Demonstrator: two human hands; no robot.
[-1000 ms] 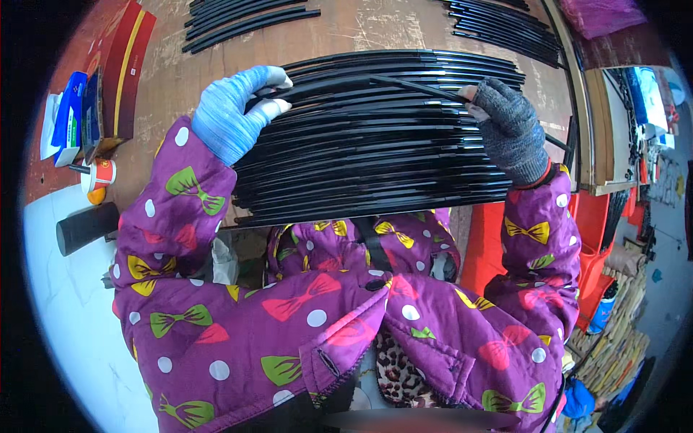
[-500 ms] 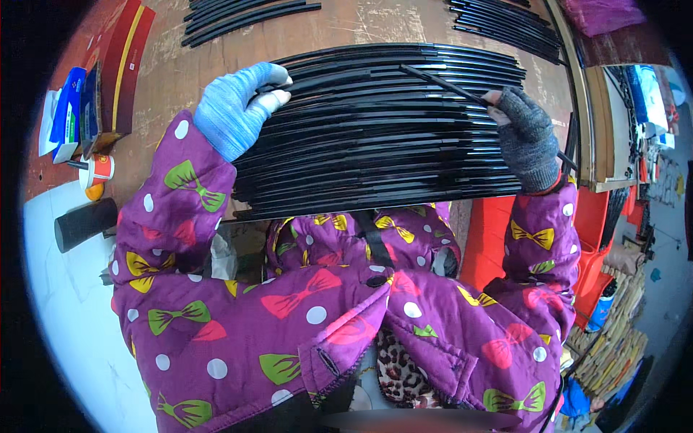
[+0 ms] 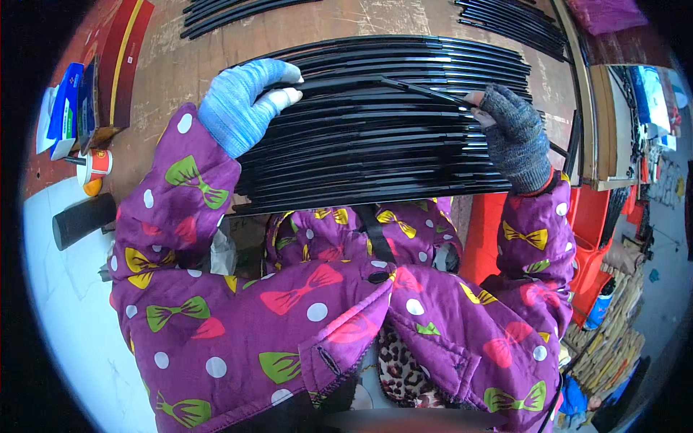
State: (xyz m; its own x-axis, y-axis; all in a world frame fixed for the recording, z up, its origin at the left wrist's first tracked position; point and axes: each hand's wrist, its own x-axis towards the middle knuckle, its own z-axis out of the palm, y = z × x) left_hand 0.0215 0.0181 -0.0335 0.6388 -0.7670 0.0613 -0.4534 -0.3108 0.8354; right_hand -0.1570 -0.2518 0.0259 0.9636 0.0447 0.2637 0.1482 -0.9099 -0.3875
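Observation:
My left hand [image 3: 242, 107], in a light blue glove with pale fingertips, pinches a black tube [image 3: 338, 84] by its left part. Opposite it, my right hand [image 3: 516, 137] wears a dark grey glove with bare fingertips. Its fingers close on a thin black rod [image 3: 426, 92] that slants up to the left and runs on behind the hand. The rod's tip meets the right end of the tube; whether it is inside cannot be made out. Beneath both hands a wide row of black rods [image 3: 361, 157] lies side by side on the brown table [image 3: 404, 23].
More black rods [image 3: 245, 13] lie at the far left, with another bundle [image 3: 512, 27] at the far right. Along the left stand a dark red box [image 3: 124, 68], a blue carton [image 3: 68, 101] and a paper cup [image 3: 95, 166]. Red stools [image 3: 485, 234] are below the table's right side.
My right hand has moved left and slightly down, bringing the rod's tip to the tube's end. My left hand has shifted slightly right, still pinching the tube.

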